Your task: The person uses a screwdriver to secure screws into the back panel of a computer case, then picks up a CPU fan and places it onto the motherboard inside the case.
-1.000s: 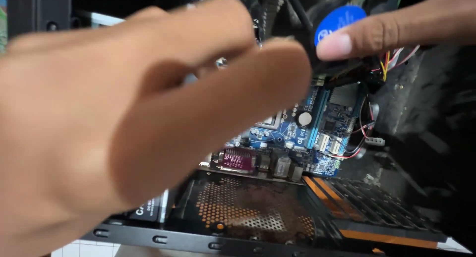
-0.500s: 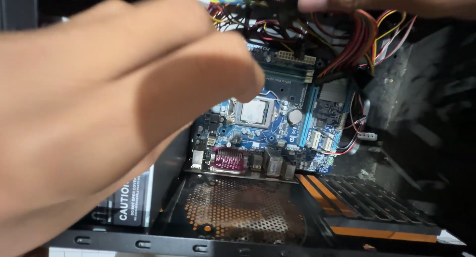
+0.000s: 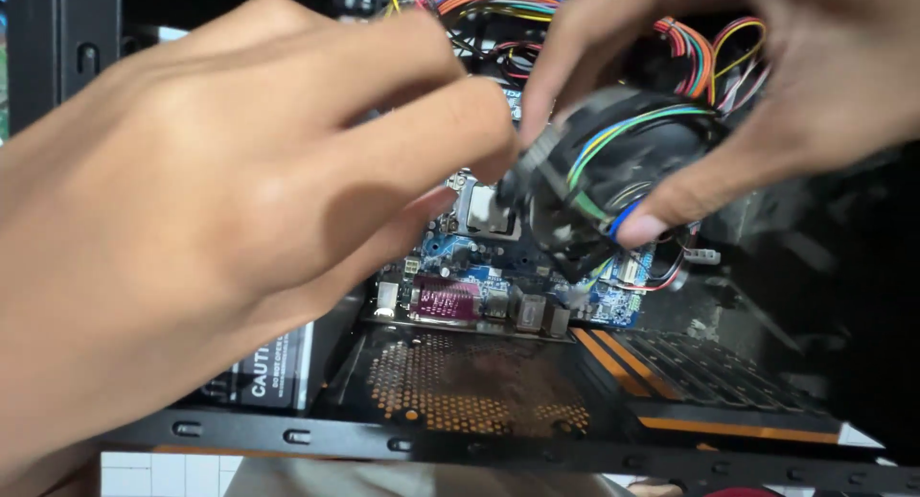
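A black round cooler fan (image 3: 613, 166) with coloured wires across it hangs tilted above the blue motherboard (image 3: 479, 277) inside an open black computer case (image 3: 594, 439). My right hand (image 3: 767, 85) grips the fan from the top and right, thumb under its lower edge. My left hand (image 3: 201, 219) fills the left of the view, and its fingertips touch the fan's left rim. The silver processor (image 3: 484, 209) shows just under the fan.
Bundles of red, orange and yellow cables (image 3: 709, 42) hang at the top of the case. A perforated black and orange panel (image 3: 479, 372) lies in front of the board. A black box with a warning label (image 3: 273, 363) sits at lower left.
The right hand has come down from the top edge with the fan, which now hangs over the processor. The left hand's fingers have reached the fan's rim.
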